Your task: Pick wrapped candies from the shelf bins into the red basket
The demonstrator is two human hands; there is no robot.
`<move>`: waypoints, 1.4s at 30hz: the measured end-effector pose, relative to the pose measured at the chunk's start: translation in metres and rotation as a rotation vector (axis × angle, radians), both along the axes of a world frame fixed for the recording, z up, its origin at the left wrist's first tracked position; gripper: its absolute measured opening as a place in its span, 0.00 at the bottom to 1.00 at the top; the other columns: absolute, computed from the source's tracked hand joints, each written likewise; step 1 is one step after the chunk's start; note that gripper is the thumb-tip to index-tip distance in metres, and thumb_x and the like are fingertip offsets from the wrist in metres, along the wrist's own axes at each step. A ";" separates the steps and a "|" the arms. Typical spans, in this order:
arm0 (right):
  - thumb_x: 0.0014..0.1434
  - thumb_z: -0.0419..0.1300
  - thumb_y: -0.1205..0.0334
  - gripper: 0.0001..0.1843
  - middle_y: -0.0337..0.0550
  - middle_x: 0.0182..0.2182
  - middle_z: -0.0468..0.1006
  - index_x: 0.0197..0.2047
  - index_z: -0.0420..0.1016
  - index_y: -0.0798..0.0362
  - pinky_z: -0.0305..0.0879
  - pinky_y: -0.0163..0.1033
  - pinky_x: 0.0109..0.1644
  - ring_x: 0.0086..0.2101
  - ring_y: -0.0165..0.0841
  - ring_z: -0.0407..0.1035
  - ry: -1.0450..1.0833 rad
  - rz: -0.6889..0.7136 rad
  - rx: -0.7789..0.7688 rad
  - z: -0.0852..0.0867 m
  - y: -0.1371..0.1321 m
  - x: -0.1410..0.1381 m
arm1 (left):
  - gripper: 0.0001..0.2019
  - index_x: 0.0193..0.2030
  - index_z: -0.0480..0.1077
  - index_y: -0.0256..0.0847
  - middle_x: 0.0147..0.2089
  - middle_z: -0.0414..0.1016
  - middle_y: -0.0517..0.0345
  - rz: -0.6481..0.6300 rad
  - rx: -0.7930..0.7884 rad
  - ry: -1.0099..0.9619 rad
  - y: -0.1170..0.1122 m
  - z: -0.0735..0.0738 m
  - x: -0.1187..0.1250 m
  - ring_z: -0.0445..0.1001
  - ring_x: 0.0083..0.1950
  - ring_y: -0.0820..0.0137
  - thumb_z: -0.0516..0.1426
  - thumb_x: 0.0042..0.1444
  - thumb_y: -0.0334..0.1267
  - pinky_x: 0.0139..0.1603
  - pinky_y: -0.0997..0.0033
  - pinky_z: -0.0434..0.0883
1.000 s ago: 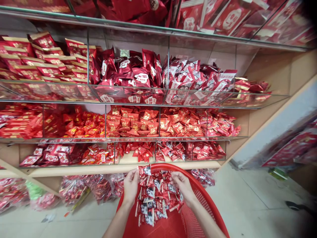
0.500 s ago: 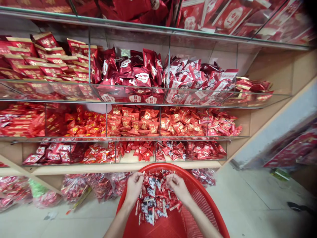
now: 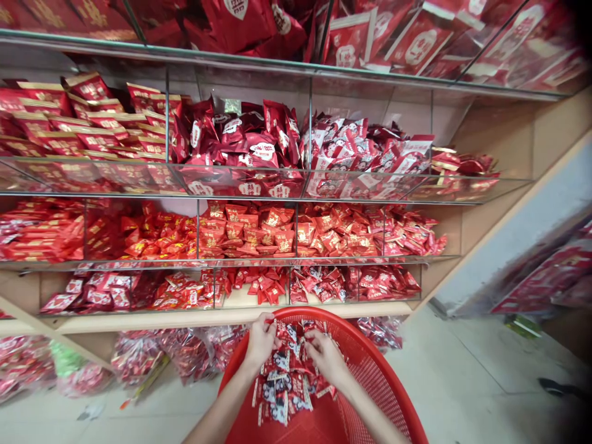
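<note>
Both my hands are over a red plastic basket [image 3: 370, 351], working at a bunch of small red candy sachets [image 3: 283, 385] with black-and-white printed faces. My left hand [image 3: 261, 342] grips the bunch's upper end near the basket's far rim. My right hand [image 3: 326, 357] presses its fingers into the bunch from the right side. The sachets hang inside the basket, above its red mesh side. Whether they are joined to one another is hidden.
A glass-fronted shelf unit [image 3: 250, 259] with bins of red packets stands just beyond the basket. Bags of red sweets [image 3: 189, 353] lie along its wooden base. A pale tiled floor [image 3: 462, 370] spreads to the right, and more red packets lean there.
My hands have drawn closer together over the sachets, the left moving right and the right moving left. The view has shifted slightly.
</note>
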State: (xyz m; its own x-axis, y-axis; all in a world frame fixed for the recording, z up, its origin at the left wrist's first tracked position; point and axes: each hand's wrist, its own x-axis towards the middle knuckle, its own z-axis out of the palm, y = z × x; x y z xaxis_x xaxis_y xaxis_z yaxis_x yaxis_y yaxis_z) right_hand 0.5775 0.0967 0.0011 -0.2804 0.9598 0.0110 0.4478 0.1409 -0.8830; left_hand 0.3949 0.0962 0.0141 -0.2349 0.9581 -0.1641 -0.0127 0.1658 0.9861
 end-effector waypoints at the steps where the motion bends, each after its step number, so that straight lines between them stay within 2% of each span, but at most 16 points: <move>1: 0.54 0.51 0.55 0.12 0.32 0.17 0.66 0.38 0.68 0.50 0.54 0.32 0.23 0.18 0.29 0.61 -0.004 -0.003 0.002 0.000 0.000 0.000 | 0.14 0.36 0.60 0.41 0.14 0.62 0.72 -0.016 -0.004 0.011 0.002 -0.002 0.002 0.67 0.14 0.75 0.55 0.46 0.45 0.14 0.80 0.60; 5: 0.54 0.50 0.56 0.11 0.32 0.17 0.65 0.36 0.68 0.51 0.53 0.32 0.24 0.18 0.28 0.59 -0.026 0.008 0.010 -0.003 -0.001 0.000 | 0.08 0.33 0.61 0.40 0.18 0.64 0.69 -0.076 0.006 0.096 0.005 -0.013 0.008 0.67 0.15 0.77 0.52 0.49 0.41 0.15 0.80 0.60; 8: 0.55 0.49 0.57 0.11 0.32 0.17 0.65 0.35 0.68 0.52 0.53 0.32 0.24 0.18 0.27 0.58 -0.048 0.009 0.026 -0.005 -0.001 0.001 | 0.07 0.32 0.64 0.39 0.19 0.66 0.68 -0.094 0.063 0.292 0.004 -0.014 0.006 0.66 0.17 0.77 0.49 0.52 0.39 0.19 0.79 0.62; 10: 0.55 0.48 0.56 0.11 0.33 0.17 0.66 0.35 0.68 0.52 0.54 0.32 0.25 0.19 0.28 0.58 -0.059 0.006 0.036 -0.006 -0.001 0.002 | 0.08 0.32 0.66 0.39 0.22 0.69 0.64 -0.077 0.130 0.484 0.002 -0.008 0.001 0.70 0.22 0.75 0.47 0.54 0.37 0.26 0.77 0.65; 12: 0.56 0.48 0.56 0.12 0.34 0.18 0.66 0.34 0.69 0.52 0.54 0.32 0.25 0.19 0.28 0.59 -0.066 -0.006 0.046 -0.005 0.000 0.003 | 0.10 0.35 0.68 0.39 0.31 0.73 0.59 -0.040 0.213 0.674 0.002 0.003 -0.005 0.72 0.32 0.73 0.46 0.55 0.35 0.35 0.75 0.66; 14: 0.56 0.48 0.56 0.13 0.35 0.18 0.68 0.34 0.69 0.52 0.54 0.32 0.25 0.20 0.28 0.60 -0.060 -0.018 0.055 -0.003 0.000 0.003 | 0.11 0.39 0.68 0.40 0.38 0.73 0.56 -0.007 0.278 0.850 0.003 0.014 -0.011 0.71 0.38 0.71 0.45 0.57 0.34 0.41 0.72 0.66; 17: 0.57 0.47 0.55 0.13 0.36 0.19 0.69 0.32 0.69 0.52 0.57 0.32 0.26 0.22 0.29 0.63 -0.028 -0.028 0.077 0.000 0.001 0.003 | 0.12 0.40 0.68 0.41 0.40 0.72 0.54 0.023 0.288 1.121 0.007 0.024 -0.017 0.69 0.43 0.68 0.44 0.57 0.33 0.46 0.69 0.64; 20: 0.57 0.47 0.54 0.14 0.38 0.20 0.71 0.32 0.69 0.53 0.59 0.33 0.27 0.22 0.31 0.65 0.009 -0.052 0.084 0.001 0.006 0.007 | 0.12 0.37 0.68 0.40 0.39 0.71 0.53 0.024 0.201 1.284 0.006 0.023 -0.021 0.69 0.43 0.67 0.43 0.58 0.35 0.45 0.69 0.63; 23: 0.57 0.46 0.53 0.16 0.39 0.20 0.72 0.34 0.69 0.53 0.61 0.34 0.28 0.23 0.32 0.67 0.013 -0.127 0.096 0.004 0.016 0.023 | 0.16 0.38 0.67 0.39 0.39 0.72 0.52 -0.011 0.046 1.315 0.001 0.017 -0.025 0.72 0.40 0.68 0.41 0.60 0.40 0.41 0.71 0.64; 25: 0.57 0.46 0.53 0.17 0.43 0.26 0.75 0.36 0.70 0.54 0.63 0.35 0.34 0.28 0.34 0.69 -0.049 -0.223 0.171 0.006 0.024 0.041 | 0.18 0.41 0.66 0.39 0.40 0.73 0.50 -0.061 -0.083 1.316 -0.003 0.012 -0.028 0.74 0.37 0.67 0.39 0.61 0.44 0.36 0.72 0.65; 28: 0.56 0.46 0.55 0.18 0.51 0.41 0.74 0.41 0.70 0.55 0.61 0.40 0.46 0.42 0.39 0.67 -0.318 -0.439 0.302 0.006 0.034 0.072 | 0.21 0.45 0.66 0.40 0.39 0.74 0.49 -0.141 -0.170 1.331 -0.005 0.008 -0.031 0.75 0.37 0.65 0.39 0.61 0.48 0.33 0.72 0.66; 30: 0.57 0.45 0.54 0.19 0.52 0.45 0.72 0.44 0.70 0.54 0.60 0.41 0.47 0.46 0.40 0.66 -0.507 -0.499 0.227 0.004 0.037 0.088 | 0.21 0.46 0.65 0.40 0.40 0.75 0.49 -0.168 -0.157 1.336 -0.004 0.007 -0.032 0.75 0.38 0.65 0.39 0.61 0.49 0.34 0.72 0.66; 34: 0.59 0.36 0.46 0.27 0.50 0.36 0.76 0.40 0.72 0.48 0.61 0.41 0.40 0.39 0.41 0.71 -0.673 -0.397 -0.118 0.002 0.037 0.095 | 0.21 0.45 0.66 0.40 0.39 0.75 0.49 -0.184 -0.165 1.318 -0.005 0.010 -0.036 0.76 0.38 0.66 0.39 0.61 0.49 0.34 0.73 0.66; 36: 0.59 0.35 0.43 0.29 0.50 0.36 0.77 0.39 0.73 0.47 0.61 0.42 0.39 0.39 0.42 0.71 -0.695 -0.378 -0.157 0.005 0.037 0.089 | 0.21 0.44 0.66 0.40 0.38 0.76 0.50 -0.183 -0.184 1.304 -0.009 0.013 -0.039 0.76 0.39 0.66 0.39 0.61 0.49 0.34 0.73 0.67; 42: 0.59 0.35 0.44 0.28 0.50 0.42 0.76 0.47 0.70 0.43 0.61 0.44 0.42 0.44 0.44 0.70 -0.682 -0.311 -0.177 0.016 0.042 0.071 | 0.21 0.47 0.66 0.40 0.41 0.76 0.48 -0.159 -0.287 1.279 -0.024 0.021 -0.054 0.75 0.42 0.64 0.40 0.61 0.48 0.38 0.71 0.66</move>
State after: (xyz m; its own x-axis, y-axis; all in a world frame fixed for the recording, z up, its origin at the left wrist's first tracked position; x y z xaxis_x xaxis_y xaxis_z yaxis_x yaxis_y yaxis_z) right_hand 0.6481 0.1387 0.0175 0.1127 0.9669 -0.2289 0.8971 -0.1980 -0.3949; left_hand 0.3406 0.0719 0.0350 -0.2636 0.9581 -0.1122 0.9343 0.2825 0.2172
